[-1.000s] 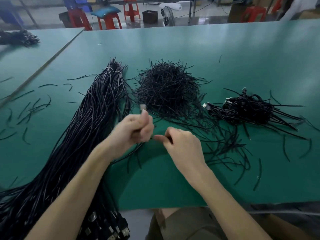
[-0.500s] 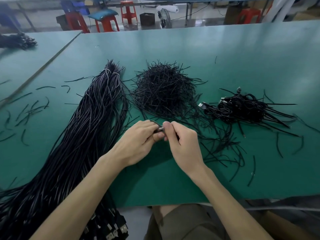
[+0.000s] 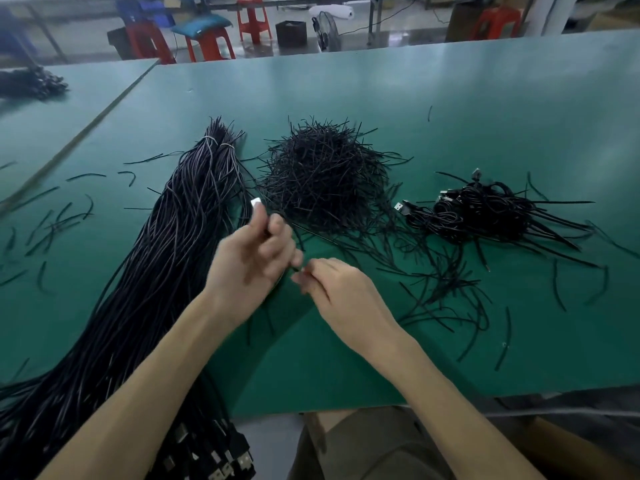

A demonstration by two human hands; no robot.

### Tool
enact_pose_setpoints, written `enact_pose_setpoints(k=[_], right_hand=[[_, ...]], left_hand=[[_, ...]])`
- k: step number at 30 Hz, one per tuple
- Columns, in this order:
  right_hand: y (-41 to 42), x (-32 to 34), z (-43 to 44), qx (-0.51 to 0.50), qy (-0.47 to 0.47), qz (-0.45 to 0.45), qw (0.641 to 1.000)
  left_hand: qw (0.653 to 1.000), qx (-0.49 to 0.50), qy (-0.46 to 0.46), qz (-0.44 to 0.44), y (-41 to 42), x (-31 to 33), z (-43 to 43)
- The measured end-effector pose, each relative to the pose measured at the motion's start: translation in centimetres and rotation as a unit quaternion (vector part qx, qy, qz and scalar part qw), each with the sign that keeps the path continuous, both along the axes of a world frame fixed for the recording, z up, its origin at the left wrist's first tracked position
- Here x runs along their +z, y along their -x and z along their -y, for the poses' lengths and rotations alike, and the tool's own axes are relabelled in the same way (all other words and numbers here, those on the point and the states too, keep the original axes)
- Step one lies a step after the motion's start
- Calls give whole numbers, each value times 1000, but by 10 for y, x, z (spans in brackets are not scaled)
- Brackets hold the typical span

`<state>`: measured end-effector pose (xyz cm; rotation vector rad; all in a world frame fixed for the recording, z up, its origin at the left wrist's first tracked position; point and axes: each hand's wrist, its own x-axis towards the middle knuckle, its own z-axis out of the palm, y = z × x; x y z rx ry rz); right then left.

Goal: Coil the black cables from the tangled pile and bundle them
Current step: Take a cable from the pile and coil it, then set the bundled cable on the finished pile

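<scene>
A long bundle of black cables (image 3: 166,244) lies along the left of the green table (image 3: 450,109), its plugs hanging over the front edge. My left hand (image 3: 252,261) is blurred and grips one black cable, whose silver plug end (image 3: 255,202) sticks up above the fingers. My right hand (image 3: 332,289) pinches the same cable just right of the left hand. A heap of short black ties (image 3: 325,178) sits behind the hands. Coiled, tied cables (image 3: 485,209) lie in a pile at the right.
Loose black ties (image 3: 460,299) are scattered right of my hands and also at the far left (image 3: 52,223). A second green table (image 3: 52,133) joins on the left, with another dark cable pile (image 3: 31,84). Red stools (image 3: 207,43) and a fan stand beyond.
My left hand has lifted and moved left, raising the plug end above the fingers. My hands, close together half a second ago, have drawn apart along the cable.
</scene>
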<state>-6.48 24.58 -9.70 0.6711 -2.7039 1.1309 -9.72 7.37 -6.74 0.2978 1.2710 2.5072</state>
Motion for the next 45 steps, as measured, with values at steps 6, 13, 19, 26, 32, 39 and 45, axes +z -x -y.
enact_pose_setpoints(k=[6, 13, 19, 26, 32, 39, 45], right_hand=[[4, -2, 0, -103, -99, -60, 988], [1, 0, -3, -185, -32, -97, 977], [-2, 1, -5, -123, 106, -141, 977], [-1, 4, -2, 12, 73, -9, 997], [2, 1, 0, -64, -13, -71, 995], [5, -3, -6, -212, 36, -145, 966], [-1, 0, -4, -154, 64, -213, 963]], left_hand=[[967, 26, 223, -117, -8, 1, -2], [625, 56, 659, -414, -12, -10, -13], [606, 132, 642, -451, -11, -12, -6], [953, 61, 252, -155, -3, -10, -11], [997, 9, -56, 48, 1, 7, 12], [699, 155, 591, -371, -10, -11, -3], [682, 119, 617, -374, -6, -13, 0]])
